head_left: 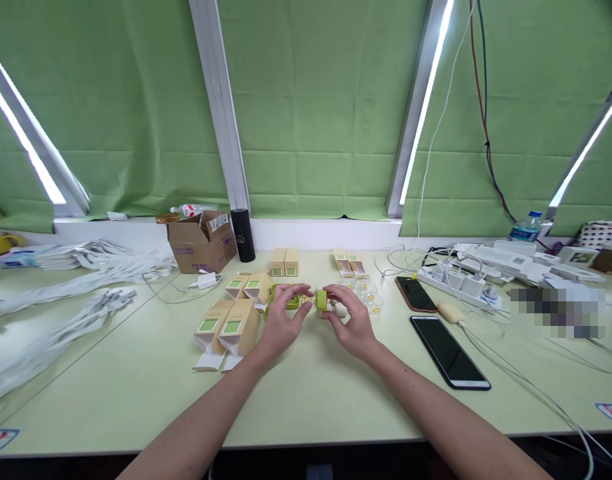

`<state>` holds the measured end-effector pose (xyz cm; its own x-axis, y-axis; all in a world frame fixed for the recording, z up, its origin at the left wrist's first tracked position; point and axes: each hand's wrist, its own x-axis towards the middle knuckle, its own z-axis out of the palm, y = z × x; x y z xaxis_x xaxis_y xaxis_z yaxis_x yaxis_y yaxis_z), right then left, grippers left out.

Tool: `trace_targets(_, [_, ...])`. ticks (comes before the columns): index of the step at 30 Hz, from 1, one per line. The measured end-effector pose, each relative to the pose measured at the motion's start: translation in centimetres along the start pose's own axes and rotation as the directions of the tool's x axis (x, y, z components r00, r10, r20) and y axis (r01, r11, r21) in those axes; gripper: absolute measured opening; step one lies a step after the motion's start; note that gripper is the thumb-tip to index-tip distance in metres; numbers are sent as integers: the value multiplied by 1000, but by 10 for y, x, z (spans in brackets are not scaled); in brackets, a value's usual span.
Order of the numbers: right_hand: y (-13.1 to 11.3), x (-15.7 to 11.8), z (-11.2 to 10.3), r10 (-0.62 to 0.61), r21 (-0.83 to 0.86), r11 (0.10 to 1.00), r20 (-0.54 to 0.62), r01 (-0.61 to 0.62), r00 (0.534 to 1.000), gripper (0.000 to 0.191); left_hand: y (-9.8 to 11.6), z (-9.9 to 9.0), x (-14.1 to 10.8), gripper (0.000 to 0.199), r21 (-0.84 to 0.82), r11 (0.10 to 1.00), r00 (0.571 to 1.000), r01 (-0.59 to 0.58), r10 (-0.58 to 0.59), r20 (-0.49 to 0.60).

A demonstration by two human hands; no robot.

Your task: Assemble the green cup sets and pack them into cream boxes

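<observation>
My right hand (355,323) pinches a small green piece (322,300) with a whitish part beside it, above the middle of the table. What kind of thing it is, I cannot make out. Facing it, my left hand (282,321) is curved with thumb and fingers apart, and nothing shows gripped in it. Green items (293,303) lie behind and beside the left fingers, partly covered by them. A clear plastic tray (375,300) with round hollows and yellowish bits sits just beyond my right hand. To the left of my left hand, tan cartons (242,323) with green labels lie with flaps open.
More tan cartons (285,262) stand farther back, and open ones (351,263) lie to their right. A cardboard box (201,243) and black cylinder (243,235) line the back. Right are two phones (450,352), a power strip (459,288) and loose cables. White strips (61,340) cover the left.
</observation>
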<state>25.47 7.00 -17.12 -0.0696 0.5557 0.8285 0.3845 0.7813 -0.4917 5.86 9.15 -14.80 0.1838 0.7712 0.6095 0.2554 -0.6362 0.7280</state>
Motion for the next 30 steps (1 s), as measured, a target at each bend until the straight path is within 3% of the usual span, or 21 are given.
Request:
trace_targets(6, [1, 0, 0, 49, 49, 998, -33, -47, 998, 45, -7, 2, 2, 16, 85, 994, 997, 68, -70, 16])
trace_targets(18, [2, -2, 1, -57, -45, 997, 16, 58, 998, 43, -6, 5, 3, 22, 40, 996, 993, 78, -81, 82])
trace_targets(30, [3, -2, 3, -55, -47, 997, 17, 56, 998, 39, -2, 4, 2, 23, -2, 994, 991, 111, -111, 78])
